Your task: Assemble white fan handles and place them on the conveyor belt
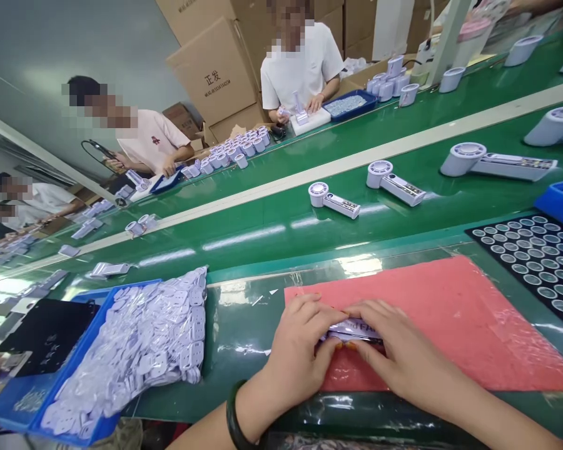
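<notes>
While both hands press together low in the middle of the frame, the work in hand looks like fitting or pressing a small flat part into place on the pink mat (450, 312). The left hand (295, 350) and the right hand (398, 353) meet over a pale purple piece (354, 328) with dark lettering, which lies on the near left part of the mat, mostly hidden under the hands. The fingers (309, 306) of the left hand are curled narrow, thumb and tips pinching the piece's left end; the right hand's fingers likewise close on its right end, thumb beneath, so both hold it firmly. A dark bangle (234, 419) sits on the left wrist.

My judgement is that the next move calls for even pressure from both thumbs and keeping the piece square to the mat, since the grip covers most of it.

At lower left a blue bin (75, 369) holds a heap of pale plastic parts (141, 344); at far right lies a black tray of rings (535, 256). Handheld fans (333, 200) ride the green belt (263, 225) beyond the desk.
</notes>
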{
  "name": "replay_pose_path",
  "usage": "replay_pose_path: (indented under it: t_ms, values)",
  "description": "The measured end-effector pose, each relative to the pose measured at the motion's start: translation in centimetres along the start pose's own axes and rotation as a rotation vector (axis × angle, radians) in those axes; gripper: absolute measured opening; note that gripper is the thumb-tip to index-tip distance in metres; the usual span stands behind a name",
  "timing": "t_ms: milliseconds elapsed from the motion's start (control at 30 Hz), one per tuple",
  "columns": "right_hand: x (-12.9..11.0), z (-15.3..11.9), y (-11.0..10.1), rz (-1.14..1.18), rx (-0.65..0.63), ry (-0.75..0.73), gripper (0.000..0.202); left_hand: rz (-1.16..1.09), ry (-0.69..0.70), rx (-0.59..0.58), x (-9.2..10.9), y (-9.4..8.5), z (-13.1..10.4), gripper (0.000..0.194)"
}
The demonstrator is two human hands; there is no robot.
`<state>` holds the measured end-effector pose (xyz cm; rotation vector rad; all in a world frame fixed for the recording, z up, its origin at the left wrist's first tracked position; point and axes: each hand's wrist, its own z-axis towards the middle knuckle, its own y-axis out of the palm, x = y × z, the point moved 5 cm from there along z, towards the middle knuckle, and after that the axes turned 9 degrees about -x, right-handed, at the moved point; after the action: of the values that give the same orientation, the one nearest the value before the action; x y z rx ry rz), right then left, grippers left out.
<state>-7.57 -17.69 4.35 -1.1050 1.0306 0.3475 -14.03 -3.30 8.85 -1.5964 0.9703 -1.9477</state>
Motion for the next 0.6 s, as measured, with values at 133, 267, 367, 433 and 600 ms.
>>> replay_pose_path:
  t_ms: [133,267,367,433,600]
  values:
    - [0.8,-0.4,-0.1,0.047,0.004,-0.006,0.027,0.252,-0.021,-0.09,-0.2,0.1,-0.4,0.052]
    - [0.9,-0.8,-1.6,0.011,0.169,0.012,0.026,0.594,0.02,-0.179,-0.6,-0.7,0.4,0.029]
    - [0.2,-1.0,-2.0,-0.042,0.221,-0.008,0.022,0.775,0.081,-0.23,-2.0,-3.3,3.2,0.025]
    - [-0.1,-0.9,-1.2,-0.052,0.182,-0.037,0.022,0.894,0.07,-0.182,-3.9,-6.1,6.1,0.024]
    - [-0.3,0.1,1.8,-0.174,0.013,-0.094,0.026,0.927,-0.16,0.022,-10.5,-12.1,13.4,0.023]
